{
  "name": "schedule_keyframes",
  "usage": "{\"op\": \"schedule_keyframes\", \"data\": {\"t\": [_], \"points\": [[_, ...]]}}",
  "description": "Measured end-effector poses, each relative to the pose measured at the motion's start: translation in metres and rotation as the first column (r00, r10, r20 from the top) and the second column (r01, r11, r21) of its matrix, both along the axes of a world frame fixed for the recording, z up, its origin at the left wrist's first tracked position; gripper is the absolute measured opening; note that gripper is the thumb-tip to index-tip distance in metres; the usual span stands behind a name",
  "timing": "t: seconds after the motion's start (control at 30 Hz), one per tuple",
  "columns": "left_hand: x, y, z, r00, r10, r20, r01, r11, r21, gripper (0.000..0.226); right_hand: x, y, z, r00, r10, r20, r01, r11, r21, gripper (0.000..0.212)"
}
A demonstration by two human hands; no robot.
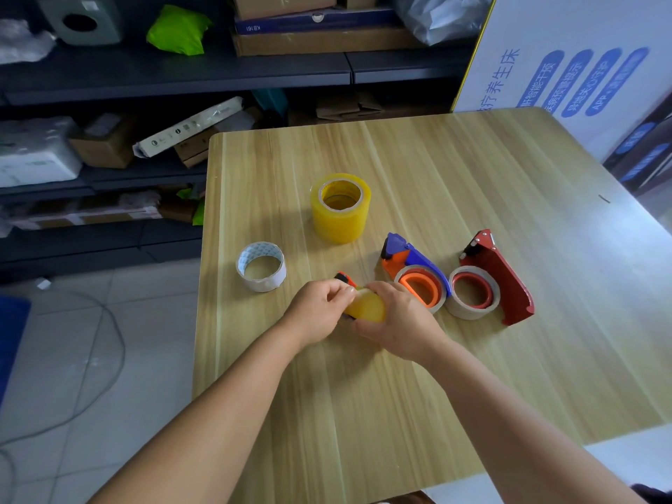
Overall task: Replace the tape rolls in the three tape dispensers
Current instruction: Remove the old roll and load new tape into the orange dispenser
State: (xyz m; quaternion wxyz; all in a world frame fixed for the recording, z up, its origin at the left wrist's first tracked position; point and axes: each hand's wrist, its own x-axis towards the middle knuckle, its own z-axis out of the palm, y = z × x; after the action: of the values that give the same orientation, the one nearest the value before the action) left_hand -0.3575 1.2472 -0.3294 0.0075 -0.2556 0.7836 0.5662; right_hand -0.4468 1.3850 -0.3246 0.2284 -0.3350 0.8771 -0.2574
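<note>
Near table's front edge, your left hand (320, 307) and right hand (396, 321) both clasp the yellow tape roll (365, 306); likely light, stiff, slick-sided, so hold its rims.

A: Left hand (320, 309)?
B: Forearm reaches in from lower left; fingers curled, thumb and fingertips pinching.
A: Right hand (396, 321)?
B: Forearm enters from lower right; palm down, fingers curled in a grip, close against the left.
</note>
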Motion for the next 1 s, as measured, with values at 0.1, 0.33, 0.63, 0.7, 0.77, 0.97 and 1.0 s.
{"op": "schedule_keyframes", "data": {"t": [0.1,0.33,0.63,0.7,0.77,0.97,1.0], "points": [[-0.001,0.001,0.001,1.000,-0.026,-0.002,0.026,0.999,-0.027,0.025,-0.001,-0.001,0.001,1.000,-0.007,0.000,0.007,1.000,0.009,0.063],[-0.005,0.003,0.000,1.000,0.004,-0.017,-0.004,1.000,0.010,0.024,-0.002,-0.003,0.004,1.000,-0.012,-0.001,0.012,1.000,0.007,0.057],[-0.017,-0.009,-0.010,0.997,0.077,0.022,-0.071,0.972,-0.225,0.019,-0.006,0.001,0.005,0.999,0.021,0.049,-0.021,1.000,0.006,0.057],[-0.021,-0.018,-0.010,0.988,0.151,0.022,-0.143,0.966,-0.217,0.018,-0.007,0.005,0.004,0.991,-0.008,0.131,0.012,0.999,-0.030,0.054],[-0.027,-0.025,-0.008,0.987,0.154,0.037,-0.142,0.963,-0.229,0.017,-0.008,0.008,0.004,0.978,-0.012,0.209,0.029,0.997,-0.077,0.052],[-0.041,-0.057,0.004,0.973,0.226,0.044,-0.222,0.972,-0.082,0.019,-0.016,0.018,0.008,0.924,0.000,0.382,0.099,0.966,-0.239,0.056],[-0.042,-0.059,0.006,0.975,0.222,0.029,-0.219,0.973,-0.069,0.019,-0.017,0.019,0.008,0.923,0.004,0.384,0.094,0.967,-0.236,0.057]]}}
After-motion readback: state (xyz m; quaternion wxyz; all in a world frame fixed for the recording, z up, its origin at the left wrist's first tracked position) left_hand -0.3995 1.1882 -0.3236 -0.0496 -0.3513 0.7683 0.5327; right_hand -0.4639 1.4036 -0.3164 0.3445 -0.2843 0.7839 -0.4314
